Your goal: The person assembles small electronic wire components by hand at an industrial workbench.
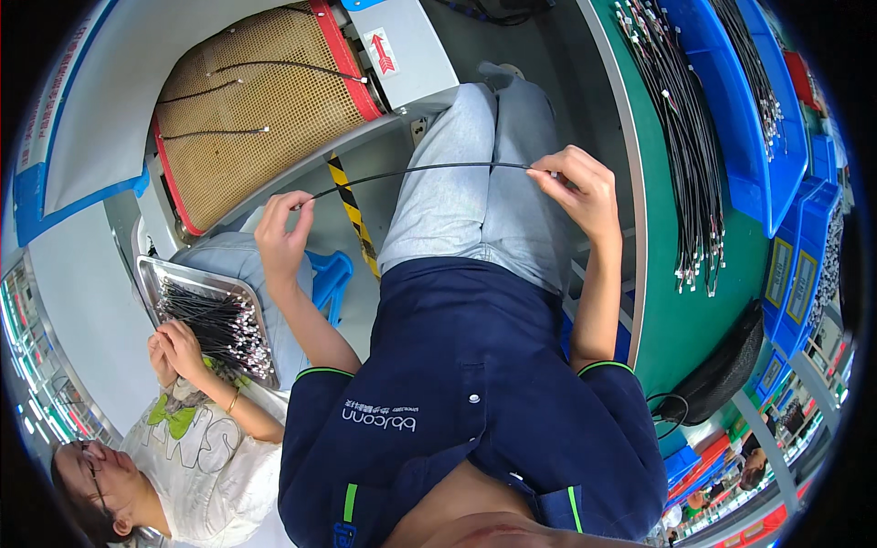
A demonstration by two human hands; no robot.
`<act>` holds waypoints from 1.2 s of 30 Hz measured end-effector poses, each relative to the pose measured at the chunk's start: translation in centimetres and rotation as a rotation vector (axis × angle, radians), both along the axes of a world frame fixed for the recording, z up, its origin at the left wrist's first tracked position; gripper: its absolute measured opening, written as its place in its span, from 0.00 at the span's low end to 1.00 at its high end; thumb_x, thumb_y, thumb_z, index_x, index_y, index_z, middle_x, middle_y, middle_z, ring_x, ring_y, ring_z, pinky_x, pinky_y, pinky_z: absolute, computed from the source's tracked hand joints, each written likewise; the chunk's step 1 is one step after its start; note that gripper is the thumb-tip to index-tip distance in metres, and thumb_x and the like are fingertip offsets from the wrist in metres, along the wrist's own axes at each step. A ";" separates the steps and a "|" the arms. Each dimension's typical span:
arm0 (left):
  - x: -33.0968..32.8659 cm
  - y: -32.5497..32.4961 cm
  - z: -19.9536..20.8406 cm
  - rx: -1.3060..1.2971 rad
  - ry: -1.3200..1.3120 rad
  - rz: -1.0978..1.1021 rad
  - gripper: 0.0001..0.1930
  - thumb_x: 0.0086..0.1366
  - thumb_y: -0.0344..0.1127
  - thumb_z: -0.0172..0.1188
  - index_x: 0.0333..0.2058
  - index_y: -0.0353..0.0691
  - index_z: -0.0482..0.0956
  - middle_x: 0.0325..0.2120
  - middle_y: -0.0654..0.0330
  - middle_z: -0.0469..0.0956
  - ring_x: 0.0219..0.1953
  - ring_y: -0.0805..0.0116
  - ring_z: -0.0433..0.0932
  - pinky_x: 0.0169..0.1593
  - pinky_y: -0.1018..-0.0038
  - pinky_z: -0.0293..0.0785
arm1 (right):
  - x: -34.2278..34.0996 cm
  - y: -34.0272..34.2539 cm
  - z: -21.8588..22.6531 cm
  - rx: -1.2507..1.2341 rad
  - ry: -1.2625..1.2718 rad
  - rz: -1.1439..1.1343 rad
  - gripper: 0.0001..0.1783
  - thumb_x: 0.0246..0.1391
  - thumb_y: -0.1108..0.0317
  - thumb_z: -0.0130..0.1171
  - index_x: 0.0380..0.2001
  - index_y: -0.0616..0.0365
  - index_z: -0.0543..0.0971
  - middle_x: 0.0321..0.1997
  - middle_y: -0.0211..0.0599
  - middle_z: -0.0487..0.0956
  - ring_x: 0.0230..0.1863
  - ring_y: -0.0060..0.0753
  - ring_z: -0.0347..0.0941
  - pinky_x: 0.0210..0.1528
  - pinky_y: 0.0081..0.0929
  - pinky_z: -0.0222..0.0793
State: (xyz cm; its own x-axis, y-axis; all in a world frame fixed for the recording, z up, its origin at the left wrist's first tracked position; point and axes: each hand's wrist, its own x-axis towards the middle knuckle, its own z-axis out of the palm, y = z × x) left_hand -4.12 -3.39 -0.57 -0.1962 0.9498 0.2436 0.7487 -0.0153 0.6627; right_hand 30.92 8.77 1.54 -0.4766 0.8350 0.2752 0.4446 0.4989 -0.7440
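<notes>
A thin black cable (420, 168) is stretched between my two hands above my lap, sagging hardly at all. My left hand (285, 228) pinches one end of it, close to the mesh conveyor belt. At the other end, my right hand (577, 184) grips the cable between thumb and fingers, near the edge of the green table. Whatever connectors sit at the cable's ends are hidden in my fingers. Several similar black cables, such as one with white ends (292, 66), lie spread out on the tan mesh belt (274, 100).
On the green table (667, 320) to my right lies a long bundle of black cables (681, 137), beside blue bins (776, 173) and a black pouch (726, 370). A co-worker at left sits by a metal tray (260, 306) of cables. A blue stool (331, 279) stands between us.
</notes>
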 end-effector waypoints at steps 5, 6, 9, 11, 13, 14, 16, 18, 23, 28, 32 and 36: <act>-0.7 0.0 0.0 0.005 0.025 0.012 0.07 0.51 0.21 0.61 0.30 0.34 0.76 0.26 0.59 0.77 0.28 0.67 0.75 0.34 0.77 0.71 | -0.6 0.0 0.0 -0.044 -0.023 0.057 0.06 0.39 0.79 0.65 0.23 0.61 0.78 0.21 0.30 0.75 0.20 0.19 0.67 0.18 0.17 0.61; -1.0 -0.1 0.0 0.002 0.033 0.018 0.06 0.51 0.21 0.61 0.30 0.34 0.76 0.26 0.59 0.77 0.28 0.67 0.75 0.34 0.76 0.71 | -0.9 0.0 -0.2 -0.050 -0.002 0.067 0.06 0.39 0.79 0.65 0.23 0.61 0.78 0.21 0.29 0.75 0.19 0.19 0.67 0.18 0.17 0.61; -1.9 0.3 0.0 0.008 0.055 0.039 0.06 0.52 0.21 0.61 0.30 0.34 0.76 0.26 0.58 0.77 0.28 0.67 0.75 0.34 0.76 0.71 | -1.6 0.2 -0.8 -0.019 -0.021 0.099 0.05 0.40 0.78 0.64 0.23 0.60 0.78 0.22 0.29 0.75 0.18 0.19 0.66 0.19 0.18 0.61; -3.3 1.0 0.2 0.019 0.078 0.058 0.06 0.53 0.22 0.61 0.31 0.34 0.76 0.26 0.58 0.77 0.28 0.67 0.75 0.34 0.76 0.71 | -3.2 0.3 -0.9 -0.037 -0.013 0.083 0.05 0.41 0.76 0.64 0.24 0.59 0.77 0.22 0.30 0.75 0.19 0.22 0.68 0.20 0.20 0.64; -5.5 2.3 -0.3 0.037 0.079 0.071 0.06 0.54 0.23 0.60 0.31 0.34 0.76 0.27 0.57 0.77 0.29 0.66 0.76 0.34 0.76 0.71 | -5.3 0.6 -1.4 -0.055 -0.006 0.067 0.05 0.41 0.74 0.64 0.24 0.58 0.77 0.21 0.30 0.74 0.19 0.25 0.69 0.22 0.22 0.66; -6.9 3.0 -0.4 0.041 0.107 0.079 0.05 0.56 0.26 0.59 0.33 0.35 0.76 0.27 0.57 0.77 0.30 0.65 0.76 0.36 0.75 0.71 | -6.6 0.6 -1.7 -0.074 0.005 0.034 0.05 0.42 0.73 0.64 0.25 0.57 0.77 0.22 0.31 0.75 0.19 0.25 0.70 0.22 0.22 0.66; -10.0 4.6 -0.8 0.010 0.128 0.098 0.05 0.57 0.28 0.58 0.33 0.35 0.76 0.28 0.57 0.77 0.30 0.64 0.76 0.36 0.74 0.71 | -9.6 0.5 -2.6 -0.108 0.053 -0.015 0.05 0.44 0.71 0.63 0.27 0.56 0.78 0.23 0.31 0.76 0.18 0.26 0.70 0.22 0.23 0.67; -12.7 6.2 -1.0 -0.022 0.141 0.110 0.06 0.58 0.30 0.58 0.34 0.36 0.76 0.28 0.57 0.77 0.31 0.63 0.76 0.37 0.73 0.71 | -12.5 0.3 -3.6 -0.126 0.094 -0.033 0.05 0.45 0.72 0.63 0.28 0.59 0.79 0.25 0.33 0.77 0.19 0.22 0.68 0.22 0.19 0.65; -17.2 10.0 -1.7 -0.106 0.141 0.033 0.08 0.59 0.33 0.58 0.35 0.36 0.76 0.36 0.56 0.76 0.36 0.62 0.76 0.41 0.73 0.71 | -17.0 0.1 -5.1 -0.194 0.134 -0.069 0.10 0.46 0.69 0.63 0.33 0.59 0.78 0.28 0.37 0.78 0.22 0.30 0.73 0.25 0.26 0.69; -18.7 11.8 -2.6 -0.097 0.241 -0.081 0.10 0.58 0.35 0.59 0.37 0.37 0.76 0.43 0.56 0.74 0.47 0.59 0.73 0.50 0.69 0.67 | -16.2 -0.3 -3.3 -0.101 -0.203 -0.056 0.17 0.46 0.65 0.62 0.41 0.57 0.75 0.34 0.41 0.78 0.27 0.40 0.76 0.30 0.34 0.71; -18.1 11.8 -2.1 -0.004 0.355 0.005 0.13 0.58 0.36 0.60 0.42 0.41 0.76 0.51 0.56 0.69 0.53 0.57 0.68 0.56 0.68 0.64 | -11.6 -0.3 0.6 -0.120 -0.099 -0.125 0.16 0.46 0.68 0.61 0.41 0.56 0.75 0.34 0.40 0.78 0.29 0.46 0.76 0.31 0.36 0.72; -13.8 9.4 0.2 0.046 0.314 0.034 0.13 0.60 0.31 0.57 0.45 0.40 0.75 0.51 0.56 0.69 0.54 0.57 0.68 0.55 0.67 0.64 | -4.6 0.8 6.2 0.048 -0.076 -0.510 0.09 0.45 0.72 0.62 0.33 0.57 0.78 0.30 0.37 0.78 0.30 0.35 0.75 0.33 0.29 0.70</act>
